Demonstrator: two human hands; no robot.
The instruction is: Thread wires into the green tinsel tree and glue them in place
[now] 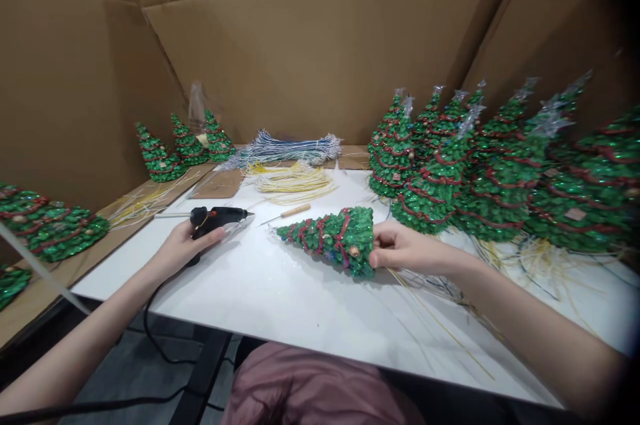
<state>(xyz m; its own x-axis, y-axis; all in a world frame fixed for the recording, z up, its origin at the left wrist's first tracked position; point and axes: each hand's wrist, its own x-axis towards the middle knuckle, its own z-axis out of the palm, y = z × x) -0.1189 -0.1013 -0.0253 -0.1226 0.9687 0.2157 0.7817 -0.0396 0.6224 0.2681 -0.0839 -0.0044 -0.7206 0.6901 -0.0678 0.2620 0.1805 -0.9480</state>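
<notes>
My left hand (183,246) is wrapped round a black hot glue gun (220,217) with a white glue stick coming out of its back. The gun's nozzle points right, toward the tip of a small decorated Christmas tree (330,239). That tree lies on its side in my right hand (393,246), gripped at the base, green with red garlands. A small clear piece shows at its tip, apart from the nozzle. Yellow and white wires trail from its base under my right forearm. Behind the tree lies a thin pointed tool with a wooden handle (295,210).
Several finished-looking trees (435,178) with clear stars crowd the right side. More trees without stars (157,155) stand at the left. Bundles of blue-white wire (295,147) and yellow wire (293,179) lie at the back of the white table (240,298), before cardboard walls (300,45).
</notes>
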